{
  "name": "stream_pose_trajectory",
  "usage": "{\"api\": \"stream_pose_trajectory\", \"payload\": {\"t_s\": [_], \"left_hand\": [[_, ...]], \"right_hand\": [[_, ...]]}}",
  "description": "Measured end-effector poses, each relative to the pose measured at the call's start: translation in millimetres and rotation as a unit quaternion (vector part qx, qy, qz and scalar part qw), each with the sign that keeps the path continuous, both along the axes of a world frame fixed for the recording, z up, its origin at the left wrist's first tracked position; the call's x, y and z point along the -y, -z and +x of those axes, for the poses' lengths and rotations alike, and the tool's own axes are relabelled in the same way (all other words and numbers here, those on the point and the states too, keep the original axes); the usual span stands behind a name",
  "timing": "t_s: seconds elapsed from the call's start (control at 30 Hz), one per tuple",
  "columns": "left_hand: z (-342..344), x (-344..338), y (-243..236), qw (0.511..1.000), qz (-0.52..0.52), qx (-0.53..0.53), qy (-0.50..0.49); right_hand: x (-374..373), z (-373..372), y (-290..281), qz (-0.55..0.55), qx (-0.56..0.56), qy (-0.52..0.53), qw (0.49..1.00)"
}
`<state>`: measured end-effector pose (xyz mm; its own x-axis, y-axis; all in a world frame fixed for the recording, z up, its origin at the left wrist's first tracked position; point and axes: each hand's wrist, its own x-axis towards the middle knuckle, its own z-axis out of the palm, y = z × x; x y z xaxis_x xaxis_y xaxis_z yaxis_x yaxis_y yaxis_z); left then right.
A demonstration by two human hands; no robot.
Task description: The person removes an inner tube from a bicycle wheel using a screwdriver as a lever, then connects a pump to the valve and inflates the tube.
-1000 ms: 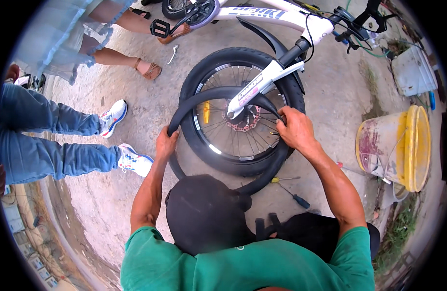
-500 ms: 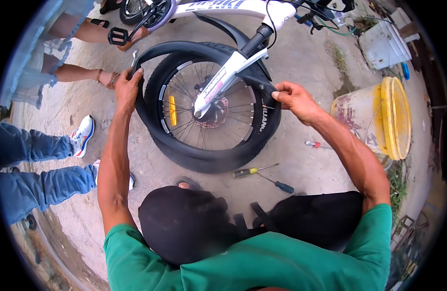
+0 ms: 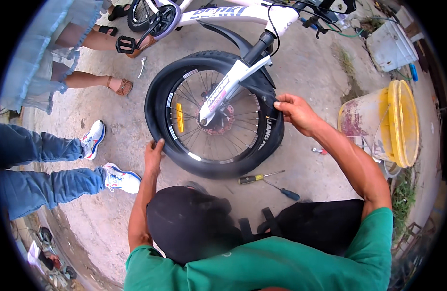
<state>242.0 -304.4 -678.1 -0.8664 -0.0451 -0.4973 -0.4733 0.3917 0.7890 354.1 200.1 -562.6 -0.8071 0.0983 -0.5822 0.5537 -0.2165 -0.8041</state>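
Place: outdoor bicycle workspace in daylight; whether yard or roadside, unclear
Ground (image 3: 116,112): rough, dusty concrete, with grass (image 3: 403,198) growing along the right side
Bicycle (image 3: 281,19): set down directly on it
Screwdrivers (image 3: 250,179): lying loose there, like the wrench (image 3: 142,67) farther off
Bucket (image 3: 366,116): stained, yellow-rimmed, near the grass

Daylight: bright, soft and even on my feed, washing the concrete ground (image 3: 131,114) pale; I can't place its source.
Shadows: faint, soft-edged.
White shoes (image 3: 122,179): near nine o'clock, almost bleached out to my eye.
Black trousers (image 3: 311,225): toward six o'clock, so dark I lose most folds.
Tire (image 3: 211,169): hazy and smeared along its lower edge, just below centre.
Right hand (image 3: 297,114): toward two o'clock, crisp enough for me.
Yellow-rimmed bucket (image 3: 379,123): at three o'clock, bowed by the fisheye.
Picture rim: black masks all corners, details softening beside it.
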Motion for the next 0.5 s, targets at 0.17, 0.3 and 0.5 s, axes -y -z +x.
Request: {"api": "stream_pose_trajectory", "payload": {"t_s": [0.17,0.3,0.5], "left_hand": [[55.1,-8.6,7.6,0.991,0.047,0.116,-0.045],[63.6,-25.2,1.2,0.992,-0.003,0.111,-0.059],[54.6,-15.1,-6.1,0.982,-0.185,-0.030,0.036]], "right_hand": [[-2.3,8.0,8.8,0.206,0.001,-0.052,0.977],[-3.3,10.2,18.5,0.291,-0.019,-0.047,0.956],[5.1,11.5,14.1,0.315,-0.058,-0.034,0.947]]}}
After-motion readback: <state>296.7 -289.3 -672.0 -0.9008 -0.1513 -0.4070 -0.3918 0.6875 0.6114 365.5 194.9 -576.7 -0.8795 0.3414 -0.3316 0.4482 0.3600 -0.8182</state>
